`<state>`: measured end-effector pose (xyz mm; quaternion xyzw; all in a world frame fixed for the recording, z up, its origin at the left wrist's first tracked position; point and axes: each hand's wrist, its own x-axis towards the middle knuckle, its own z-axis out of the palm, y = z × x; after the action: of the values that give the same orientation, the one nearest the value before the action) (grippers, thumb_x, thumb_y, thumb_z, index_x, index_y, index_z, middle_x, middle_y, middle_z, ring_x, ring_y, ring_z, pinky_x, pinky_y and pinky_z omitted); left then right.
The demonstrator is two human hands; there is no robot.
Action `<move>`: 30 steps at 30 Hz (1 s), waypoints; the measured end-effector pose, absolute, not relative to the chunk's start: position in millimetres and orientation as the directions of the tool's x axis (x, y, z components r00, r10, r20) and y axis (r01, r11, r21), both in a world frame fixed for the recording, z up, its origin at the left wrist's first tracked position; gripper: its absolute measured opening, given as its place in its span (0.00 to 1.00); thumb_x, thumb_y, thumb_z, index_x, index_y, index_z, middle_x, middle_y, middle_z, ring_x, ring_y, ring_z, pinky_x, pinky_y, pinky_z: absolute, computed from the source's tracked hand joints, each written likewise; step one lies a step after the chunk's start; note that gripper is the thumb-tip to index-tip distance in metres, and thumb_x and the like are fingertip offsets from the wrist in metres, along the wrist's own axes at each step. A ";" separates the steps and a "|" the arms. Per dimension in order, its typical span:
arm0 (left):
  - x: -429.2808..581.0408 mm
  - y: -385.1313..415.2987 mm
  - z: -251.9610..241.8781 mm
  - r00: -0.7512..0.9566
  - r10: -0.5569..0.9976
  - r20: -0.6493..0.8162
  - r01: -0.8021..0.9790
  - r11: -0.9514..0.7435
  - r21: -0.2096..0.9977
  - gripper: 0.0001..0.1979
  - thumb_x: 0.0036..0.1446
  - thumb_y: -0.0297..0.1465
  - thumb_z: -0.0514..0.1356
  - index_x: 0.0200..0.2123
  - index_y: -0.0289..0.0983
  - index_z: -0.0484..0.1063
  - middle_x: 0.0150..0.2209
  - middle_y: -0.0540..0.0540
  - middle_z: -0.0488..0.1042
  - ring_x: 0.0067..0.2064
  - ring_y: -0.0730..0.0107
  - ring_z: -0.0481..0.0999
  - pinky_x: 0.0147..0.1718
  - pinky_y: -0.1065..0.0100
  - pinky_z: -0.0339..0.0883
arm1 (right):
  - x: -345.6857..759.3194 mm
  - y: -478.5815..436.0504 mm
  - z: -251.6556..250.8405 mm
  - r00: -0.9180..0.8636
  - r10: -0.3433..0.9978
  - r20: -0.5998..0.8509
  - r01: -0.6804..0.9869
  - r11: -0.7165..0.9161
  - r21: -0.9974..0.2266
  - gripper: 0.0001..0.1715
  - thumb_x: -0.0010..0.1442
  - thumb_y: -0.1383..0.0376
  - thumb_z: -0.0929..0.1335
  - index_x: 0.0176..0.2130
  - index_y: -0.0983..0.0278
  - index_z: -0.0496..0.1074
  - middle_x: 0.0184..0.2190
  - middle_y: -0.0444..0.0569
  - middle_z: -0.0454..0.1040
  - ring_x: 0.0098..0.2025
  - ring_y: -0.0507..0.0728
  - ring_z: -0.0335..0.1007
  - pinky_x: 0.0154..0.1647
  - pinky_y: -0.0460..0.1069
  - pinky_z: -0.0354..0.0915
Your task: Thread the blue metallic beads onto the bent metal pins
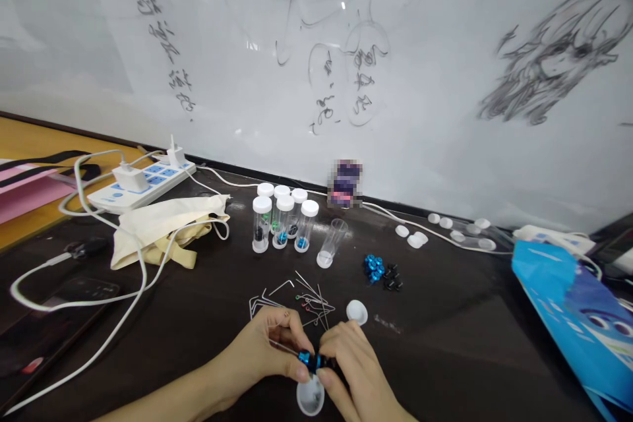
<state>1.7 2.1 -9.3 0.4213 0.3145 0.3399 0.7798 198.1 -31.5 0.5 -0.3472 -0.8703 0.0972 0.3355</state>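
A small blue and black metal part [307, 361] is pinched between the fingertips of both hands. My left hand [270, 346] closes on its blue end, and a thin metal rod [283, 347] runs out along that hand's fingers. My right hand [353, 366] grips the black end, which its fingers partly hide. Right under the fingertips is a clear-looking round cup [310, 403]. A white cap [357, 312] lies just beyond my right hand. Beyond my left hand lie several hex keys [258, 304] and thin metal pins [316, 297], some with coloured ends.
Blue parts [374, 268] sit beside black screws [393, 278]. Capped clear tubes [284, 224] stand behind, near an uncapped tube [333, 241]. White caps [415, 239] lie at back right. Left are a power strip [153, 181], cloth bag [163, 224] and cables; right, a blue package [568, 316].
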 end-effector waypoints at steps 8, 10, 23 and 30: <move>0.9 2.0 -9.2 0.520 0.838 -0.164 -0.353 0.386 0.852 0.13 0.33 0.23 0.75 0.24 0.35 0.76 0.25 0.52 0.76 0.30 0.74 0.73 0.30 0.74 0.63 | 198.8 -33.5 5.1 -0.501 0.731 0.464 0.547 0.683 -0.485 0.17 0.69 0.53 0.57 0.44 0.63 0.62 0.33 0.48 0.70 0.32 0.55 0.65 0.37 0.51 0.61; 1.2 2.8 -9.0 0.511 0.845 -0.158 -0.371 0.383 0.846 0.13 0.33 0.23 0.74 0.24 0.35 0.75 0.25 0.53 0.75 0.29 0.74 0.73 0.30 0.74 0.63 | 198.9 -34.3 4.2 -0.507 0.727 0.464 0.547 0.687 -0.478 0.09 0.69 0.60 0.60 0.45 0.63 0.62 0.34 0.48 0.70 0.33 0.55 0.65 0.38 0.51 0.61; 2.1 1.9 -9.2 0.519 0.838 -0.170 -0.336 0.383 0.861 0.14 0.31 0.23 0.75 0.24 0.35 0.76 0.25 0.52 0.75 0.29 0.74 0.72 0.30 0.74 0.62 | 197.3 -33.2 6.8 -0.523 0.713 0.468 0.571 0.700 -0.428 0.12 0.70 0.61 0.56 0.39 0.62 0.64 0.30 0.46 0.70 0.31 0.55 0.65 0.37 0.51 0.60; 1.8 2.0 -6.7 0.515 0.843 -0.157 -0.332 0.365 0.870 0.13 0.32 0.25 0.75 0.24 0.35 0.76 0.26 0.52 0.75 0.31 0.73 0.73 0.32 0.73 0.63 | 197.4 -32.9 5.0 -0.504 0.724 0.472 0.565 0.689 -0.454 0.12 0.68 0.58 0.60 0.45 0.63 0.62 0.35 0.49 0.71 0.32 0.56 0.66 0.36 0.51 0.62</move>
<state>1.8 2.0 -6.7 0.4129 0.3091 0.3832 0.7662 197.4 -32.9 5.0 -0.3751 -0.8586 0.1214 0.3276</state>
